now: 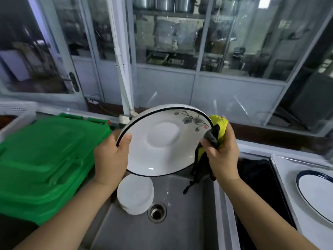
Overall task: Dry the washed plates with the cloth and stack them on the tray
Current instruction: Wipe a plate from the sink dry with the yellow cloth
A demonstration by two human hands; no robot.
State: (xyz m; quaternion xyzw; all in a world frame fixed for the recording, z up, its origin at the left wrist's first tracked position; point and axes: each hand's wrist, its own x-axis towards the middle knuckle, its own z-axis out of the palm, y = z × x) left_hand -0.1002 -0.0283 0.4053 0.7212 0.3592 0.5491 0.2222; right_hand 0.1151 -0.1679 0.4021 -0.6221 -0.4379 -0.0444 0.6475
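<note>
A large white plate (162, 141) with a dark rim and a flower print is held tilted above the steel sink (180, 222). My left hand (110, 157) grips its left rim, thumb on the inner face. My right hand (222, 152) grips a yellow and dark grey cloth (219, 129) pressed against the plate's right rim, with part of the cloth hanging down. Water drips from the plate into the sink. A stack of small white plates (135, 193) sits in the sink by the drain (156, 212). On the right, a white tray (281, 170) bears one dark-rimmed plate (317, 193).
A pile of green plastic trays (45, 159) fills the counter on the left, with a white crate (16, 112) behind it. A dark opening (255, 175) lies between the sink and the white tray. Glass partitions and a white pipe (122, 74) stand behind the sink.
</note>
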